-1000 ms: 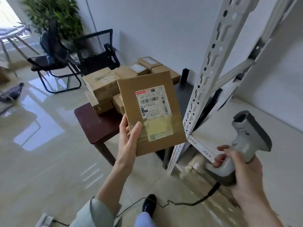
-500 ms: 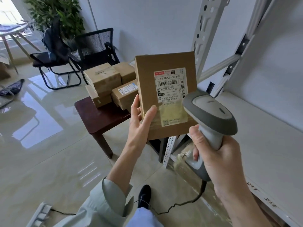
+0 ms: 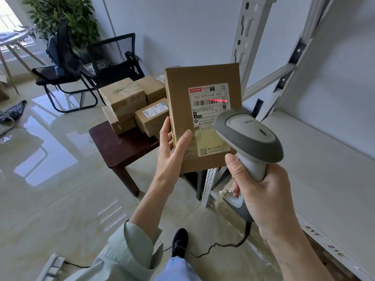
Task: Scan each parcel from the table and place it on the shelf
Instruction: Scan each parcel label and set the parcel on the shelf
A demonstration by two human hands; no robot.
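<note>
My left hand [image 3: 171, 153] grips a flat brown cardboard parcel [image 3: 180, 102] upright by its lower left edge, label facing me. My right hand [image 3: 261, 195] grips the handle of a grey barcode scanner [image 3: 248, 136], held just in front of the parcel's lower right corner. A red laser line [image 3: 218, 100] falls across the barcode on the white label. Several more brown parcels [image 3: 129, 102] are stacked on the dark wooden table [image 3: 117, 147] behind. The white metal shelf [image 3: 316, 159] stretches along the right.
The scanner's black cable [image 3: 213, 248] trails over the glossy tiled floor to a power strip [image 3: 51, 266] at the lower left. Two black chairs [image 3: 81, 63] and a potted plant [image 3: 65, 15] stand at the back. The shelf upright [image 3: 245, 37] rises behind the parcel.
My right hand has brought the scanner up from low on the right to the parcel's front. The red laser line now shows on the label. The parcel has shifted slightly right.
</note>
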